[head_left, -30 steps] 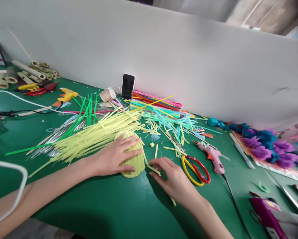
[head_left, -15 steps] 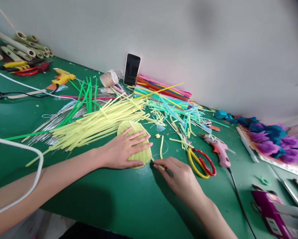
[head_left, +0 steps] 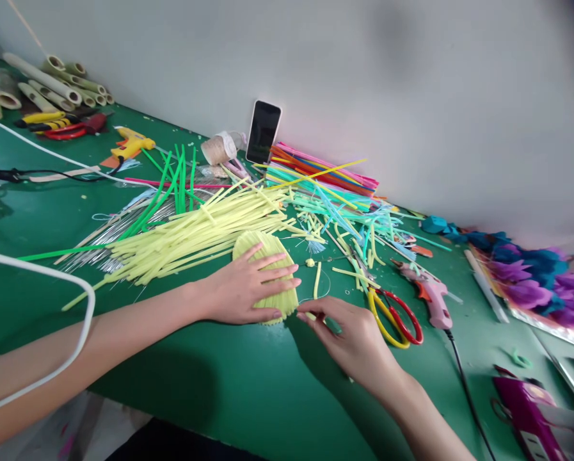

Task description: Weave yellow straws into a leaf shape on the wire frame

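Observation:
My left hand (head_left: 255, 285) lies flat with its fingers spread over a pale yellow oval piece (head_left: 267, 246) made of pipe cleaners set side by side. Its palm hides the piece's left part. By the lower right edge of that piece, the thumb and forefinger of my right hand (head_left: 342, 333) pinch a thin yellow pipe cleaner (head_left: 308, 315), mostly covered by the fingers. A short yellow pipe cleaner (head_left: 317, 280) and a fine loop of wire or thread lie just beyond my right fingertips. Scissors with red and yellow handles (head_left: 396, 320) rest right of that hand.
A heap of yellow pipe cleaners (head_left: 195, 237) lies behind my left forearm, coloured bundles (head_left: 325, 173) behind it. A pink glue gun (head_left: 433, 298) trails its cord at right. A white cable (head_left: 87, 314) crosses my left forearm. A phone (head_left: 263, 131) leans on the wall.
The whole view has shifted slightly, so things appear a little further right. My left hand stays on the oval piece, and my right fingers keep their pinch beside its edge.

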Action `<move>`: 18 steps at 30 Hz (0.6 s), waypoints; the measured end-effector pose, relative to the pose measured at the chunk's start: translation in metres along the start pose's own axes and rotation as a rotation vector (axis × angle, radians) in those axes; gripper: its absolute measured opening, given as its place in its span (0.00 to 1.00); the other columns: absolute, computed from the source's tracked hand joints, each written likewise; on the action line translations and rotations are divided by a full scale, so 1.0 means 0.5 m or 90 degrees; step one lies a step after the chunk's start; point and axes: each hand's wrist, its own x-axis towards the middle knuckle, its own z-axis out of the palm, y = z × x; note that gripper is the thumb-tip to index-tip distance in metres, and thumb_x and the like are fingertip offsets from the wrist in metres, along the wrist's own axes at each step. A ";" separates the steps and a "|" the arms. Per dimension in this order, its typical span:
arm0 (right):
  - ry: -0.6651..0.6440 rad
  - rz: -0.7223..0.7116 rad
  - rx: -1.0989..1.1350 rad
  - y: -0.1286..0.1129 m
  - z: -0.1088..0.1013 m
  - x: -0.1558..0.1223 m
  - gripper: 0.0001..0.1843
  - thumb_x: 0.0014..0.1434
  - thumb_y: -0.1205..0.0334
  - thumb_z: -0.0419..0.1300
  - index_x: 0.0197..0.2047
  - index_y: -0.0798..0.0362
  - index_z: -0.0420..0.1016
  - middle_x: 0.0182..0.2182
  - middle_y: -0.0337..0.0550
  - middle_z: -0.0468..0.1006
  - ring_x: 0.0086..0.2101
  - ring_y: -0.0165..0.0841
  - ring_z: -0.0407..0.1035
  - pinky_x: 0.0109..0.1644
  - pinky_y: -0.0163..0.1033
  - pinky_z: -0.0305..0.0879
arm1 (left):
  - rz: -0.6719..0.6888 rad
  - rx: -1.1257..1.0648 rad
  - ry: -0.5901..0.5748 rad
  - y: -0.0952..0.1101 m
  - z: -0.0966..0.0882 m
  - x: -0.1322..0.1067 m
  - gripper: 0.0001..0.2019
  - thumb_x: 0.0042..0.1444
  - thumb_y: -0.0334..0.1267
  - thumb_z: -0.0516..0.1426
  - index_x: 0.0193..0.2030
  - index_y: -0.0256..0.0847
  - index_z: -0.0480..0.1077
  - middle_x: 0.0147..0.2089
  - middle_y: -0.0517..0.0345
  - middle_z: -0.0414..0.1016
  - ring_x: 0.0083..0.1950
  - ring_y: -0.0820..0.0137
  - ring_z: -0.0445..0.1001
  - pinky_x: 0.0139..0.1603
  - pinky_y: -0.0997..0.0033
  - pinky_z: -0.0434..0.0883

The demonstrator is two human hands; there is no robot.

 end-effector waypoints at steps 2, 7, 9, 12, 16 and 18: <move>-0.015 0.004 0.003 -0.004 -0.004 0.008 0.07 0.63 0.65 0.57 0.41 0.50 0.77 0.31 0.38 0.79 0.30 0.28 0.72 0.36 0.30 0.65 | 0.006 0.001 0.004 0.000 0.000 0.000 0.26 0.64 0.53 0.46 0.67 0.49 0.57 0.70 0.53 0.56 0.72 0.53 0.48 0.69 0.43 0.36; -0.038 0.018 0.000 -0.006 -0.011 0.018 0.07 0.62 0.65 0.57 0.40 0.49 0.77 0.32 0.36 0.80 0.30 0.27 0.72 0.35 0.29 0.65 | 0.015 0.009 0.009 -0.003 0.005 -0.001 0.26 0.64 0.54 0.46 0.65 0.48 0.60 0.70 0.53 0.56 0.72 0.54 0.47 0.69 0.45 0.36; -0.044 0.023 -0.002 -0.006 -0.012 0.019 0.07 0.62 0.65 0.58 0.40 0.49 0.77 0.32 0.36 0.80 0.30 0.27 0.73 0.35 0.29 0.65 | 0.015 0.014 0.011 -0.004 0.007 -0.002 0.25 0.64 0.54 0.45 0.63 0.48 0.62 0.70 0.53 0.56 0.72 0.54 0.47 0.70 0.46 0.37; -0.045 0.032 0.000 -0.008 -0.012 0.019 0.07 0.61 0.66 0.58 0.40 0.49 0.77 0.32 0.35 0.81 0.30 0.27 0.73 0.35 0.29 0.65 | 0.018 0.025 0.022 -0.003 0.008 -0.003 0.24 0.64 0.53 0.46 0.61 0.47 0.64 0.70 0.52 0.56 0.72 0.53 0.49 0.69 0.45 0.38; -0.048 0.047 0.013 -0.010 -0.011 0.024 0.07 0.61 0.66 0.58 0.40 0.49 0.77 0.31 0.35 0.81 0.30 0.27 0.73 0.35 0.29 0.64 | 0.024 0.025 0.041 0.000 0.007 -0.002 0.22 0.64 0.52 0.48 0.59 0.46 0.67 0.69 0.50 0.58 0.71 0.52 0.51 0.69 0.44 0.41; -0.054 0.056 0.023 -0.010 -0.012 0.026 0.06 0.61 0.65 0.58 0.39 0.49 0.77 0.31 0.35 0.81 0.30 0.27 0.73 0.35 0.29 0.64 | 0.024 0.024 0.041 0.000 0.006 -0.002 0.22 0.64 0.52 0.48 0.58 0.45 0.68 0.69 0.50 0.59 0.71 0.51 0.51 0.68 0.42 0.42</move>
